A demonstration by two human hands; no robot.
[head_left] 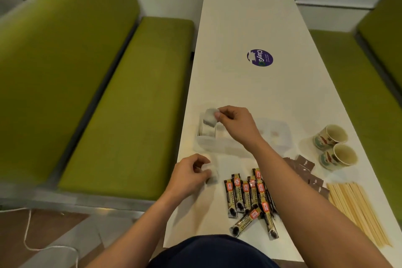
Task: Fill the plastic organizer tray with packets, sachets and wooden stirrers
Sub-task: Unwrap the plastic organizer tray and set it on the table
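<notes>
The right hand (235,124) is pinching a white sachet (210,116) between thumb and fingertips, holding it right over the left end compartment of the clear organizer tray (280,137). The tray is lying with its long axis running left to right across the counter (250,93). The left hand (189,174), sitting nearer at the counter's left edge, is gripping the spare sachets (212,173). The drop is likely calling for a short move straight down from the right hand.
</notes>
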